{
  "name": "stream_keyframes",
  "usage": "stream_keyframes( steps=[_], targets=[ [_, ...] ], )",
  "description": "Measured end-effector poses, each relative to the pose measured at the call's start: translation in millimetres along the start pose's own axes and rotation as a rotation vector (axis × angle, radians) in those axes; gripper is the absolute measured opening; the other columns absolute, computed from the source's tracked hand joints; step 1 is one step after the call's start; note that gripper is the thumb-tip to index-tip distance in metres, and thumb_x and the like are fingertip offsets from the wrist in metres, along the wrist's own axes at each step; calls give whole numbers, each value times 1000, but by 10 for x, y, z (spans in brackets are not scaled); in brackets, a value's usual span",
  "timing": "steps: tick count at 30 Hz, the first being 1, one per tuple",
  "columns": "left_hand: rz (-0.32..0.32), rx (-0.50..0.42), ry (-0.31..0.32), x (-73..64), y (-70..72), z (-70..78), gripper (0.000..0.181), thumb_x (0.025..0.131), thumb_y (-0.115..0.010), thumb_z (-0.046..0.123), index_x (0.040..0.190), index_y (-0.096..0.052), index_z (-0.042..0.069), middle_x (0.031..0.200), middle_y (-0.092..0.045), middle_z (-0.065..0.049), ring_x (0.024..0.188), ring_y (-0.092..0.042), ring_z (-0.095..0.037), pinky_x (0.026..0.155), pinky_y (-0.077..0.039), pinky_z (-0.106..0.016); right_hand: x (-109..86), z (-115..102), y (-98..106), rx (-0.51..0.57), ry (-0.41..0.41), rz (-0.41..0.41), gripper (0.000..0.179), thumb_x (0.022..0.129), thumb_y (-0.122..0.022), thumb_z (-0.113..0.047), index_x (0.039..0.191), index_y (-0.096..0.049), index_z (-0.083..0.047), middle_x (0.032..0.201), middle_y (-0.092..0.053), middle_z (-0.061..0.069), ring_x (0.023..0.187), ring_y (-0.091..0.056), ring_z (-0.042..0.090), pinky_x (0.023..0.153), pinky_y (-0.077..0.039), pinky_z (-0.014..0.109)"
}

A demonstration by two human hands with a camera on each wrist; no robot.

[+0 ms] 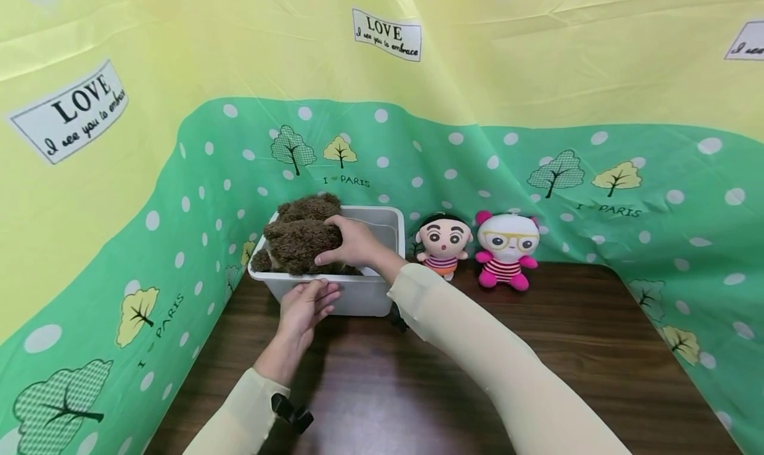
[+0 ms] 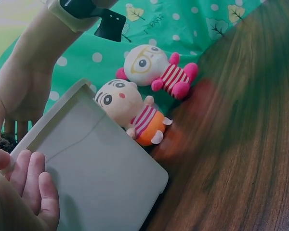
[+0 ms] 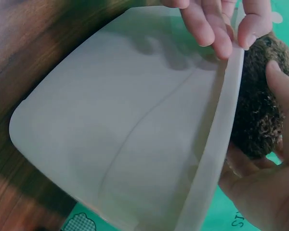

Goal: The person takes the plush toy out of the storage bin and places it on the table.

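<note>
A brown curly-furred plush toy (image 1: 301, 246) lies in the left part of a grey plastic bin (image 1: 364, 299), heaped above the rim. My right hand (image 1: 358, 243) reaches over the bin from the right and grips the plush between thumb and fingers; in the right wrist view the thumb presses into the fur (image 3: 257, 115). At the front rim, my left hand (image 1: 304, 309) holds the bin's edge, thumb near the top of the rim and fingers against the outer wall (image 2: 101, 168). The lower part of the plush is hidden by the bin wall.
Right of the bin, a black-haired doll (image 1: 443, 239) in a striped shirt sits by a pink-and-white panda plush (image 1: 507, 249) with yellow glasses. A dark wooden table (image 1: 537, 349) bears everything. Green and yellow printed cloth (image 1: 453, 156) walls the back and sides.
</note>
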State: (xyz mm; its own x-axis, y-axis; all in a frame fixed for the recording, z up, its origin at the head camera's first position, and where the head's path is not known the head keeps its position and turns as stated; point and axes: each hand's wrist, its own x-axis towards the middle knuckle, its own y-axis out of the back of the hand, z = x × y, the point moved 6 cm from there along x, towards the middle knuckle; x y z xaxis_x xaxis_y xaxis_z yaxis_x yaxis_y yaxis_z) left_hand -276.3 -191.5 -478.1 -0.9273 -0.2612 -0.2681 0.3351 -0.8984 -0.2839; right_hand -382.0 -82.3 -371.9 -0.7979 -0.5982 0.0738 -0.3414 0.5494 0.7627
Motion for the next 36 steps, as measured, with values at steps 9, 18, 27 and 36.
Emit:
stream_keyframes(
  steps=[9, 18, 27, 36],
  targets=[
    [6, -1, 2, 0, 7, 20, 20, 97, -64, 18, 113, -61, 6, 90, -80, 0, 82, -77, -11, 66, -56, -22, 16, 5, -55, 43, -27, 22, 85, 81, -87, -41, 151, -44, -19, 154, -51, 9, 140, -50, 28, 111, -46, 45],
    [14, -2, -6, -1, 3, 8, 20, 96, -65, 18, 111, -63, 5, 89, -80, 0, 81, -77, -11, 65, -56, -23, 19, -28, -55, 57, -17, 76, 77, 81, -84, -38, 147, -49, -20, 148, -56, 7, 133, -56, 26, 106, -49, 43],
    [33, 1, -14, -20, 25, 4, 17, 96, -65, 18, 109, -63, 6, 89, -80, -2, 81, -77, -12, 66, -57, -25, 3, -13, 0, 134, 26, 90, 61, 86, -83, -30, 141, -60, -18, 147, -59, 2, 138, -53, 23, 113, -44, 42],
    [21, 3, -7, -27, 1, 3, 22, 97, -66, 20, 113, -62, 6, 90, -80, 1, 81, -77, -11, 66, -56, -23, -43, -77, 92, 176, 85, 152, 47, 88, -80, -23, 132, -67, -17, 140, -65, 1, 134, -57, 21, 112, -45, 40]
  ],
)
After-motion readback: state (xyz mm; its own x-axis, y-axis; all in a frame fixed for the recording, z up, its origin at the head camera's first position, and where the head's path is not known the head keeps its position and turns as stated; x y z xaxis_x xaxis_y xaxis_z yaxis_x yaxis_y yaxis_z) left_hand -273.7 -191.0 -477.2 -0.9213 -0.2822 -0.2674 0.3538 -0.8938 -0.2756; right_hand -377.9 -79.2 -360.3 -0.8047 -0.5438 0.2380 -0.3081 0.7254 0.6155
